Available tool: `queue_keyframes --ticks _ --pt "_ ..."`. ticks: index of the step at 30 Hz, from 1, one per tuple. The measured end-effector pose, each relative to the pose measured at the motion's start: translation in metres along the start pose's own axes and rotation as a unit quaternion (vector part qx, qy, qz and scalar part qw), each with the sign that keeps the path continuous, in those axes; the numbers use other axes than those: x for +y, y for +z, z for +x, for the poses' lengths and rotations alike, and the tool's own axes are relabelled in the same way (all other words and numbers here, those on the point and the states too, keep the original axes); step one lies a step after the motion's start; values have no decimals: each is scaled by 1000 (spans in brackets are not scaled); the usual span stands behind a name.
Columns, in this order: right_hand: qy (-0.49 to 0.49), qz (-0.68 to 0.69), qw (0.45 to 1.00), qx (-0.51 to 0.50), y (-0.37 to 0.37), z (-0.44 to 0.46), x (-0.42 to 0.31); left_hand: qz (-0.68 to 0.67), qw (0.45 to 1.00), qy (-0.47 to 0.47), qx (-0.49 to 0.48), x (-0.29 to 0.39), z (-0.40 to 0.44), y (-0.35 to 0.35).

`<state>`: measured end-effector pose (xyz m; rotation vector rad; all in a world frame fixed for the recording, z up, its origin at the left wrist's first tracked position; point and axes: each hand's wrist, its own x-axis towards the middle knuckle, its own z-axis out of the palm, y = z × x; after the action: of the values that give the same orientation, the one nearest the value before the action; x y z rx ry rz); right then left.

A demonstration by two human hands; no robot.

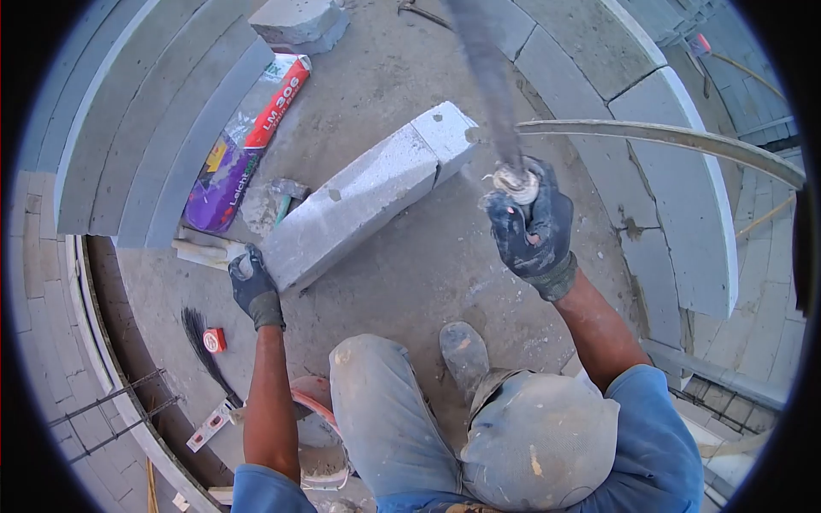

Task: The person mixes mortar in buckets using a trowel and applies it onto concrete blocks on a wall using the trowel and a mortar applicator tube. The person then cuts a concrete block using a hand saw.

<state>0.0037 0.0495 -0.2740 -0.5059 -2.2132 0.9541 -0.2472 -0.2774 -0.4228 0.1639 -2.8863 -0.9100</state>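
A long white-grey concrete block [359, 201] lies slantwise on the floor ahead of me. Near its far right end a dark line crosses the top and runs down the side. My left hand [255, 286], in a dark glove, grips the block's near left end. To the right of the block, my gloved right hand [534, 218] is closed round the wrapped, whitish handle of a long-bladed tool [487, 77]. Its blade points up and away, smeared by motion, so whether it is a machete or a saw is unclear. The glove's fingertips look worn through.
Beside the block lie a hammer [289, 190] and a purple-red mortar bag [248, 141]. Stacked blocks [171, 103] stand left, more slabs [633, 162] right. A brush [205, 342], red tape measure [214, 340], spirit level [208, 427] and bucket [321, 402] are near my left arm.
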Motion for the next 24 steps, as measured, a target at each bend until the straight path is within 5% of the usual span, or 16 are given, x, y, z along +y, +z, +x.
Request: queue_keyframes --ticks 2,4,8,10,14,16,17,22,24 --pt "41 53 998 5 18 -31 46 -9 1000 -2 3 2 1 0" --pt "58 -211 948 -230 30 -56 104 6 1000 -11 13 -5 -3 4" --pt "28 -206 961 -185 29 -49 80 14 1000 -12 0 3 1 0" --pt "2 -27 999 -36 19 -20 40 35 999 -23 0 2 0 1" --pt "52 94 992 65 13 -16 16 10 1000 3 6 -10 6 6" --pt "-54 -46 997 -42 41 -52 97 -12 1000 7 5 -10 5 7" --pt "76 -164 968 -174 36 -65 103 9 1000 -9 12 -15 2 9" --pt "36 -101 983 -150 17 -23 53 6 1000 -29 2 7 1 0" --pt "20 -5 1000 -21 7 -6 11 -2 1000 -23 -1 -1 3 3"
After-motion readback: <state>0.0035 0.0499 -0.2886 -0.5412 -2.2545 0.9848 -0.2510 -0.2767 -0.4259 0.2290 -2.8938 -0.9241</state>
